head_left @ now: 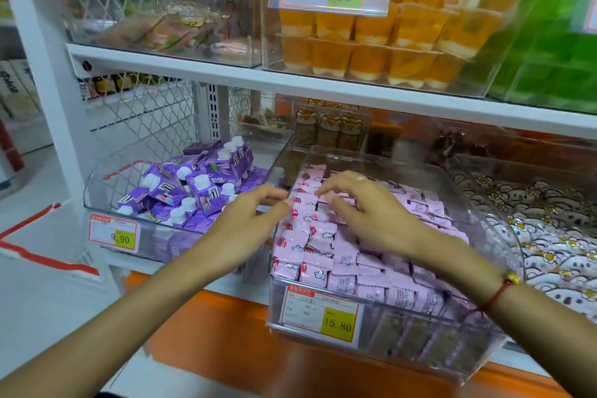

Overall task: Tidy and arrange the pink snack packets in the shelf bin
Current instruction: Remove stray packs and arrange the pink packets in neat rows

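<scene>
The fingers (326, 191) of the right hand (365, 210) are spread and loosely bent, their tips resting on the pink packets (323, 245) near the back of the clear bin (420, 352); they grip nothing that shows. The left hand (248, 220) reaches to the bin's left wall, fingers nearly straight and held together, tips touching the back-left column of packets; whether it pinches 1 cannot be told. The packets fill the bin: a tidy column stands on edge along the left wall, and looser rows lie flat across the middle and right. A price tag (323, 317) reading 15.80 is fixed to the bin's front. A red cord bracelet (497, 294) with a gold bead circles the right wrist. Left of the bin sits another clear bin of purple cartons (193, 187) with white caps, tagged 9.90. Right of the bin lie white packets with flower prints (542, 223). On the shelf above the bin stand orange jelly cups (371, 52) behind a tag reading 8.60.
</scene>
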A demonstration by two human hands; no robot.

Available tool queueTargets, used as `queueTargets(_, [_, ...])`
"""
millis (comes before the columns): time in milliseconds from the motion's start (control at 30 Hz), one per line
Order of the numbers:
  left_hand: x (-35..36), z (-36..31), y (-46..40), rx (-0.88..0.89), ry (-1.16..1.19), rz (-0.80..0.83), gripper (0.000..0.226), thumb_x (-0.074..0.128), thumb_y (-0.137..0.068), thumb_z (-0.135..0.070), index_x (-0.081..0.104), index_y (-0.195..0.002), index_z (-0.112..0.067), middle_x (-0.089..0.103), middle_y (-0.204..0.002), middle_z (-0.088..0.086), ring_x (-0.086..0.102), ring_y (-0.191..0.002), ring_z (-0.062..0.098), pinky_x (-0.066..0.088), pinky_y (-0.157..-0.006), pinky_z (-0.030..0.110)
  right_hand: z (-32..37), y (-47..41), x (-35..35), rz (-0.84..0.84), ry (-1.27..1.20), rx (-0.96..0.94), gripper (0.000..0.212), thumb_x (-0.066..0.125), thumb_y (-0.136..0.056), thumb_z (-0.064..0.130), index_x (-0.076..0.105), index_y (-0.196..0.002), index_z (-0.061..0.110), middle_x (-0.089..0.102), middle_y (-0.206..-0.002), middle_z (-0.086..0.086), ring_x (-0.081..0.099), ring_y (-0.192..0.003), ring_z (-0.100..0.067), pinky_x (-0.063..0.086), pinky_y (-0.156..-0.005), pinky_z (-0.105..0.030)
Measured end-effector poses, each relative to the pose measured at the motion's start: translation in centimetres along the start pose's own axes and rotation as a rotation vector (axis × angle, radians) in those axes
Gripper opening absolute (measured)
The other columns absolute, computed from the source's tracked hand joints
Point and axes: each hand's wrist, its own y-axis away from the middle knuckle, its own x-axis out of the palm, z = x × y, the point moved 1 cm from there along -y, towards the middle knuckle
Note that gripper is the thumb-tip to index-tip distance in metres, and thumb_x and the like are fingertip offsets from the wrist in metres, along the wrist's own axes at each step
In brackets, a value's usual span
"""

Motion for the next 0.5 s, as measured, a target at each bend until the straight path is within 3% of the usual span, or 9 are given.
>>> queueTargets(33, [0.0, 0.1, 0.0, 0.002, -0.021, -0.009, 0.012, 0.055, -0.094, -0.025, 0.06, -0.091, -0.036, 0.062, -0.099, -0.017, 0.06, -0.075, -0.011, 0.044, -0.058, 0.002, 0.5, 0.5, 0.5, 0.047, -0.012, -0.014, 0.037, 0.034, -0.101, 0.036, 0.05, -0.132, 0.026, 0.043, -0.143, 0.004, 0.041, -0.127, -0.011, 0.033, -0.104, -0.027])
queueTargets(100, [0.0, 0.1, -0.1, 0.002, -0.07, -0.025, 0.007, 0.056, -0.093, -0.028, 0.06, -0.094, -0.034, 0.062, -0.099, -0.019, 0.063, -0.083, -0.001, 0.046, -0.063, 0.006, 1.1, 1.5, 2.1, 0.31, 0.044, -0.023, 0.049, 0.021, -0.101, 0.045, 0.022, -0.148, 0.033, 0.011, -0.158, 0.012, 0.015, -0.143, -0.007, 0.008, -0.115, -0.024])
queueTargets(133, [0.0, 0.1, -0.1, -0.002, -0.082, -0.031, 0.006, 0.056, -0.093, -0.029, 0.059, -0.096, -0.034, 0.062, -0.098, -0.019, 0.064, -0.086, 0.003, 0.048, -0.067, 0.01, 1.1, 1.7, 2.6, 0.41, 0.103, -0.017, 0.051, 0.017, -0.101, 0.046, 0.013, -0.15, 0.034, -0.001, -0.159, 0.013, 0.002, -0.145, -0.005, -0.003, -0.112, -0.021])
queueTargets(200, [0.1, 0.0, -0.2, -0.01, -0.104, -0.048, 0.007, 0.056, -0.092, -0.029, 0.059, -0.098, -0.032, 0.061, -0.099, -0.02, 0.064, -0.09, 0.007, 0.048, -0.075, 0.019, 0.8, 1.5, 2.6, 0.459, 0.146, -0.011, 0.052, 0.014, -0.101, 0.046, 0.008, -0.151, 0.034, -0.008, -0.158, 0.013, -0.006, -0.144, -0.003, -0.009, -0.105, -0.016])
queueTargets(300, [0.1, -0.4, -0.3, 0.009, -0.169, -0.089, 0.021, 0.059, -0.091, -0.025, 0.056, -0.111, -0.027, 0.061, -0.11, -0.014, 0.06, -0.099, 0.009, 0.048, -0.088, 0.03, 0.7, 1.3, 1.9, 0.362, 0.012, -0.021, 0.049, 0.022, -0.101, 0.043, 0.025, -0.149, 0.029, 0.009, -0.159, 0.01, 0.008, -0.144, -0.003, 0.0, -0.107, -0.011])
queueTargets(400, [-0.2, -1.7, -1.3, 0.203, -0.323, -0.152, 0.033, 0.062, -0.089, -0.018, 0.054, -0.12, -0.024, 0.059, -0.119, -0.01, 0.056, -0.105, 0.007, 0.048, -0.089, 0.032, -0.2, 1.8, 0.3, 0.058, -0.115, -0.023, 0.038, 0.034, -0.101, 0.033, 0.05, -0.135, 0.022, 0.045, -0.143, 0.003, 0.038, -0.131, -0.01, 0.025, -0.101, -0.011])
queueTargets(433, [-0.3, -2.3, -2.0, 0.261, -0.364, -0.15, 0.03, 0.063, -0.088, -0.016, 0.057, -0.117, -0.025, 0.061, -0.116, -0.009, 0.057, -0.102, 0.006, 0.049, -0.088, 0.031, -0.7, 1.9, -0.3, 0.003, -0.086, 0.006, 0.038, 0.034, -0.101, 0.033, 0.049, -0.135, 0.024, 0.046, -0.142, 0.003, 0.039, -0.13, -0.012, 0.028, -0.102, -0.017])
queueTargets(500, [0.0, -3.2, -3.5, 0.332, -0.476, -0.082, 0.024, 0.062, -0.088, -0.015, 0.063, -0.109, -0.026, 0.065, -0.106, -0.01, 0.059, -0.095, 0.004, 0.05, -0.085, 0.031, -1.9, 2.2, -0.8, 0.076, 0.001, 0.073, 0.044, 0.028, -0.101, 0.041, 0.038, -0.142, 0.03, 0.032, -0.152, 0.003, 0.026, -0.139, -0.013, 0.019, -0.109, -0.023])
